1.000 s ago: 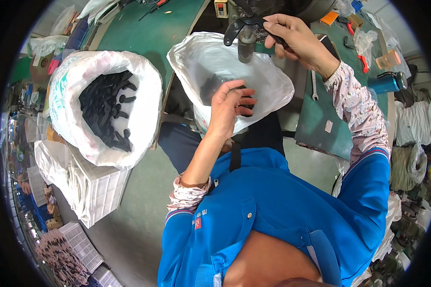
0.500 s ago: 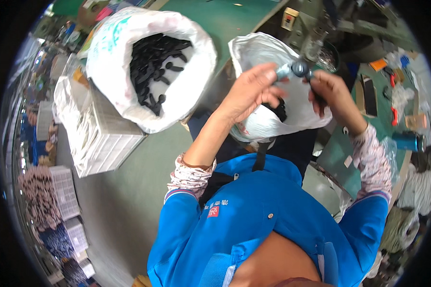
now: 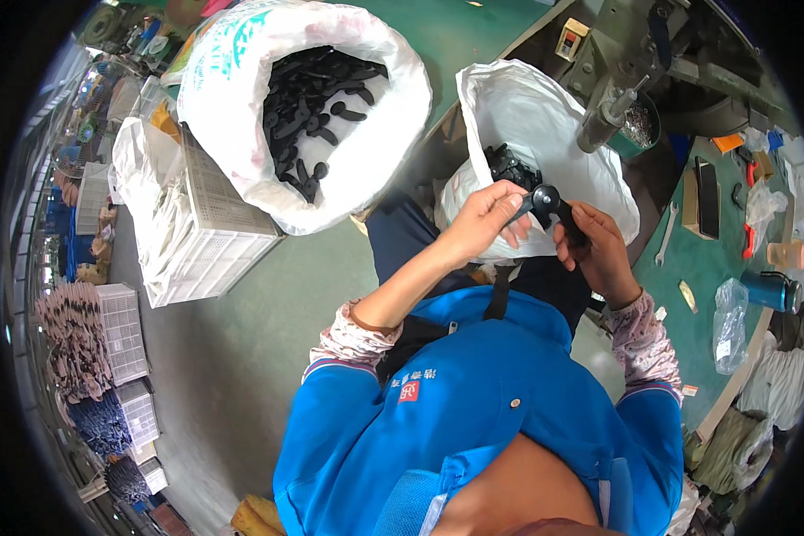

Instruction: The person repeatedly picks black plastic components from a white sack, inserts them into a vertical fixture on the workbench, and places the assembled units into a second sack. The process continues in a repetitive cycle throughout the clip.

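Observation:
Between my two hands is a black jointed part with a round metal-centred hub [image 3: 546,196] and two arms. My left hand [image 3: 484,221] pinches its left arm, and my right hand [image 3: 601,247] is closed around the right one. Just beyond them a white woven sack [image 3: 581,156] gapes open over my lap, with black parts [image 3: 507,166] at its left inside. A larger white sack [image 3: 393,134] at the far left holds many loose black pieces [image 3: 308,98], some elongated with a rounded end.
A metal press [image 3: 606,118] stands at the far right, beside a green tub [image 3: 654,141] of small metal bits. On the green bench lie a wrench [image 3: 666,237], an open carton [image 3: 690,207], a blue bottle [image 3: 768,290] and a clear plastic bag [image 3: 730,330]. A white crate [image 3: 228,246] is at left.
Both hands have come down and nearer to me from the press, bringing the black jointed part over the lap sack. The whole view has shifted slightly.

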`<state>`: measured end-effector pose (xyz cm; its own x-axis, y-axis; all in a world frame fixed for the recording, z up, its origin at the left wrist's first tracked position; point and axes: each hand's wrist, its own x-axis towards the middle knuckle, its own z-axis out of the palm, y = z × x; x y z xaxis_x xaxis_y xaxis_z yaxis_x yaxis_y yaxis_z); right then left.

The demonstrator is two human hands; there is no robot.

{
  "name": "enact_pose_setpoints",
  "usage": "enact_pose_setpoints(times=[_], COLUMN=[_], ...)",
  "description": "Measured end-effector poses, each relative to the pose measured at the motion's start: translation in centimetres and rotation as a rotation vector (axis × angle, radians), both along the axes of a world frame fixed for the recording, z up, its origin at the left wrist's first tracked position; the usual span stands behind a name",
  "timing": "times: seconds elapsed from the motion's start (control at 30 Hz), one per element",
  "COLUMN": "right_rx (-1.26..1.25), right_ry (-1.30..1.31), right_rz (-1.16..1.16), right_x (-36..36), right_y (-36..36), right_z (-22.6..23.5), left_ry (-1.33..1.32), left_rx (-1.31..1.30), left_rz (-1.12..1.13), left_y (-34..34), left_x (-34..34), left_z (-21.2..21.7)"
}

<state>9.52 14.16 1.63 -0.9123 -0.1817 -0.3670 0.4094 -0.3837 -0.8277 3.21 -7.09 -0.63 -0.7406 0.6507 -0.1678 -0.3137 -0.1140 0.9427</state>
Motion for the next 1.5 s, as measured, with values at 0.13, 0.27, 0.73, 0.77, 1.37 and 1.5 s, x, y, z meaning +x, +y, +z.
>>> enact_pose_setpoints(times=[0.13,0.27,0.73,0.77,1.37,1.5], right_rx=[-0.006,0.336,0.602,0.647,0.426,0.484], right_ry=[0.088,0.336,0.378,0.378,0.204,0.306], right_rz=[-0.054,-0.067,-0.229,-0.230,-0.186,-0.192], right_x=[1.4,1.3,-1.4,-1.5,-2.3,-2.2], right_y=[-0.5,-1.4,-3.8,-3.9,-5.0,-5.1], right_z=[-0.8,-0.6,-2.2,-2.3,-2.7,-2.8], left_ry=[0.298,0.322,0.855,0.969,1.636,1.423], left_rx=[0.026,-0.076,-1.422,-1.427,-1.555,-1.551], left_rz=[0.234,0.532,0.399,0.403,0.286,0.301], left_y=[-2.0,-8.1,-15.1,-14.1,-21.2,-17.7], left_x=[-3.2,-9.4,-30.4,-31.1,-38.7,-34.2], left_z=[-1.7,-1.5,-3.4,-4.1,-11.8,-9.0])
